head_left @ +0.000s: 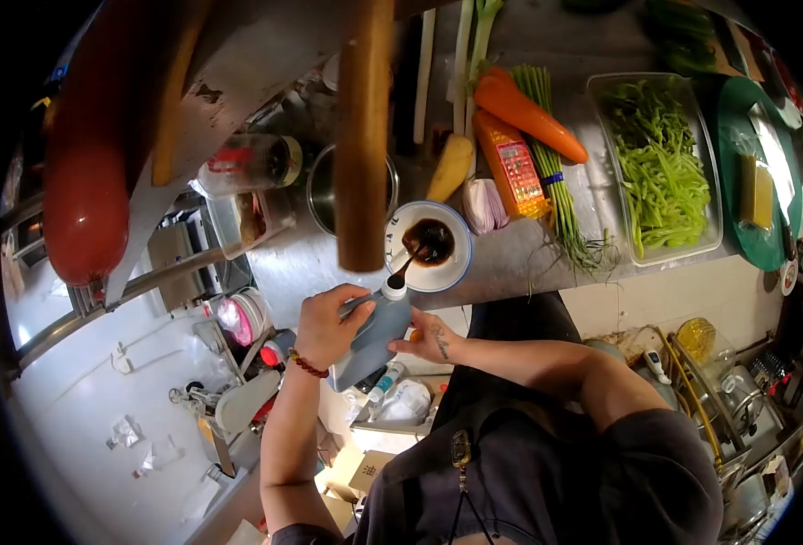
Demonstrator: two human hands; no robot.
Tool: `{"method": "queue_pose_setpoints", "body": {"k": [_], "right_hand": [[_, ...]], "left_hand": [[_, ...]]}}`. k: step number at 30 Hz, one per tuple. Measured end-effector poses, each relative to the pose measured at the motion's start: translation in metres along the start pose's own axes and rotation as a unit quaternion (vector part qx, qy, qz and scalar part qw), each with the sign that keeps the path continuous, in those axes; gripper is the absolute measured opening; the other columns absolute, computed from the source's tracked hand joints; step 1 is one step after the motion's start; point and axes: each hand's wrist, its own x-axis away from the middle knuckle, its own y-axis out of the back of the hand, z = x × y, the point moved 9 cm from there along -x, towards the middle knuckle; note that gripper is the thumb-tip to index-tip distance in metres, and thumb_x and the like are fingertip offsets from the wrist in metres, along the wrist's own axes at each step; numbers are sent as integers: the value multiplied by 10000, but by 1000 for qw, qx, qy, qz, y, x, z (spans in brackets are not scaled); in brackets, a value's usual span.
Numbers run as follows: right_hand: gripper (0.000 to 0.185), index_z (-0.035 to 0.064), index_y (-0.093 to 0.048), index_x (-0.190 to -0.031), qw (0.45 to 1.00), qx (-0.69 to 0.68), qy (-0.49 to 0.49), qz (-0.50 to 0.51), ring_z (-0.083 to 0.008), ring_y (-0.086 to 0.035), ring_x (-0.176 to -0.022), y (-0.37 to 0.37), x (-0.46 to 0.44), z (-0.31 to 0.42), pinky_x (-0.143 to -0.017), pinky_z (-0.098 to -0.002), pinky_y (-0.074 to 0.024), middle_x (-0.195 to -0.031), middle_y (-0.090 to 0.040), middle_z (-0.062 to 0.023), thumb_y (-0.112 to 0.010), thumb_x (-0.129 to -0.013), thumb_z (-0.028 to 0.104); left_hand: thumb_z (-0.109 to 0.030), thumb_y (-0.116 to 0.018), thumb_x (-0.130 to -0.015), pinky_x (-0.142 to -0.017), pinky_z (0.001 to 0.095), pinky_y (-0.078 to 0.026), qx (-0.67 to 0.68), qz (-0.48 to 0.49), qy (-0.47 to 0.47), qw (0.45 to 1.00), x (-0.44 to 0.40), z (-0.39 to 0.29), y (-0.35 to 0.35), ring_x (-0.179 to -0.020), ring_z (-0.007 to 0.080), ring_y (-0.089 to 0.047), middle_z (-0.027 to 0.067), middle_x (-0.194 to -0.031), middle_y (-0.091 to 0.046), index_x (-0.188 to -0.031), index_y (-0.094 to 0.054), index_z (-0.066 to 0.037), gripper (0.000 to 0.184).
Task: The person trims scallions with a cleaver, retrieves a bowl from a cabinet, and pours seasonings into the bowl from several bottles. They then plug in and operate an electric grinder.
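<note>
Holding a tilted grey-blue jug (383, 331), I have my left hand (327, 322) closed around its handle side and my right hand (430, 338) cupping the other; dark liquid (432, 243) streams from its mouth into a white, blue-rimmed bowl (461, 258) near the edge of the steel counter (510, 263).

Kitchen, home or commercial unclear. Metal counter (283, 272) with carrot (533, 116), spring onions (560, 204), tub of cut green vegetables (665, 173), bowl (447, 276) of dark sauce (430, 243); knife (772, 136) on green cutting board (736, 136) at right.
</note>
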Motion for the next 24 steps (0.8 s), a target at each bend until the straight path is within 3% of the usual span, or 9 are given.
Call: {"method": "queue_pose_setpoints", "body": {"k": [1,11,13,20,24], "right_hand": [[699,53,-348,-1349,1000,2,4,4,-219,-519,-1132,0,0,0,-982,-347,-394,-1178,-575,-127,-736,-777,154],[645,56,-391,-1318,999,-40,9,4,-211,-500,-1164,1,3,11,-972,-340,-394,-1192,-570,-113,-736,-779,144],[652,54,-390,-1318,999,-30,-21,0,-213,-501,-1165,-1,3,9,-958,-335,-404,-1185,-573,-116,-740,-775,144],[679,18,-356,-1330,997,56,20,-44,-240,-529,-1127,-2,7,36,-848,-317,-466,-1174,-567,-154,-720,-781,185],[598,6,-365,-1313,984,99,30,-148,-226,-558,-976,6,31,39,-765,-289,-475,-1161,-554,-161,-640,-812,182]], "left_hand": [[-103,-690,-803,-681,252,-502,-21,10,-4,1000,0,-4,0,-791,109,-609,83,-835,-676,-981,-654,14,216],[-159,-689,-804,-659,256,-497,-43,14,37,998,6,-13,3,-735,136,-642,126,-844,-688,-984,-664,-19,229],[-182,-678,-799,-592,318,-492,-22,-20,-19,999,11,-21,9,-663,272,-656,164,-780,-664,-950,-662,-35,211],[-134,-690,-798,-683,273,-513,45,-50,-46,997,34,-3,24,-769,205,-678,139,-851,-688,-973,-665,-2,220],[-139,-705,-793,-708,282,-510,73,-85,-145,983,47,-4,38,-783,215,-674,140,-871,-686,-966,-670,-12,217]]}}
